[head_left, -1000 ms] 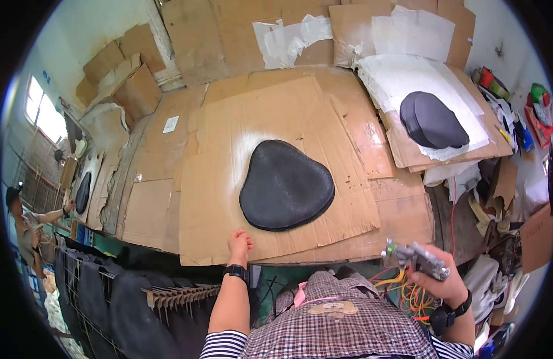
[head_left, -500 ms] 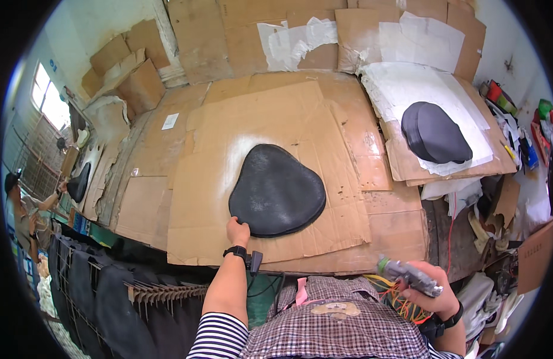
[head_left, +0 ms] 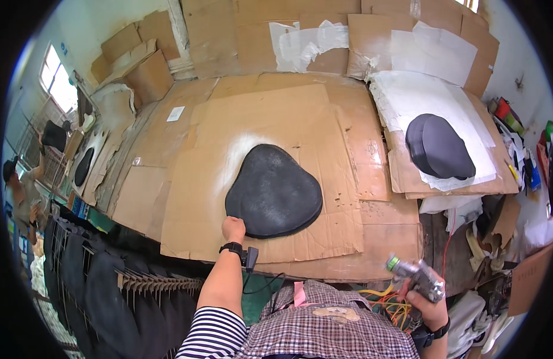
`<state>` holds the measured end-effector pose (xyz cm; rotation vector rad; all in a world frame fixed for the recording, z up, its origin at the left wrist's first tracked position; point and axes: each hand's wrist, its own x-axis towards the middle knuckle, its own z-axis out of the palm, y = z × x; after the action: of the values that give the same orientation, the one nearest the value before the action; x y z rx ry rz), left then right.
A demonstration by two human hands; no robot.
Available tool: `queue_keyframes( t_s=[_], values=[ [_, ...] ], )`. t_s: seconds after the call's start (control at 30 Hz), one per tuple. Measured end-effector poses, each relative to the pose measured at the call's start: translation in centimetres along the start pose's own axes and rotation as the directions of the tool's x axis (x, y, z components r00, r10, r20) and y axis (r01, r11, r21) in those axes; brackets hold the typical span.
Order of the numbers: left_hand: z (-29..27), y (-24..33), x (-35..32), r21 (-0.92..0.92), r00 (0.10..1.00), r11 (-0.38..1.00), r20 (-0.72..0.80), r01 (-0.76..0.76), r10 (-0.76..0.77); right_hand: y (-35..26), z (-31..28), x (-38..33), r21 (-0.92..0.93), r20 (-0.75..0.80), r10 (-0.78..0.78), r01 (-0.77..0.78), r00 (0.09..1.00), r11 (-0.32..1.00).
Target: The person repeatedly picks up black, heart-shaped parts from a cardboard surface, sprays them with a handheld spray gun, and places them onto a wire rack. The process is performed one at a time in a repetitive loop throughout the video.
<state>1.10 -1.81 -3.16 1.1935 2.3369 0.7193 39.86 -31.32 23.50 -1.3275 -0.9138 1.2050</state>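
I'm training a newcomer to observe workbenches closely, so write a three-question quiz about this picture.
1. True or false: the left hand touches the rounded triangular black pad on the brown cardboard sheet.
2. What does the right hand hold?
A) a wooden brush
B) a metallic hand tool with a green end
C) scissors
3. Fill in: the dark, rounded padding at the picture's right lies on a ____ torn-edged sheet.

Key: 1 true; 2 B; 3 white.
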Motion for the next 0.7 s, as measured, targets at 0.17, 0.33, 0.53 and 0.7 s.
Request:
queue_keyframes(
  t_s=[0.17, 0.33, 0.53, 0.7],
  values=[
    [1.5, -1.9, 1.2, -0.377, 0.994, 0.921, 0.088, 0.095, -0.067, 0.6, -1.9, -1.1, -0.168, 0.148, 0.045, -0.020, 0.988, 0.986],
    [0.2, 0.6, -0.8, -0.679, 0.924, 0.628, 0.310, 0.380, -0.225, -0.3, -2.5, -1.3, -0.077, -0.038, 0.031, -0.034, 0.999, 0.996],
    [1.9, -1.0, -0.2, -0.753, 0.860, 0.438, 0.342, 0.492, -0.378, 0.5, -1.1, -0.9, -0.001, -0.170, -0.046, 0.046, 0.984, 0.999],
    [2.5, 0.1, 2.3, -0.787, 0.795, 0.200, 0.604, 0.583, 0.057, 1.1, -2.2, -1.7, -0.005, -0.087, -0.002, 0.002, 0.996, 1.000]
  ],
)
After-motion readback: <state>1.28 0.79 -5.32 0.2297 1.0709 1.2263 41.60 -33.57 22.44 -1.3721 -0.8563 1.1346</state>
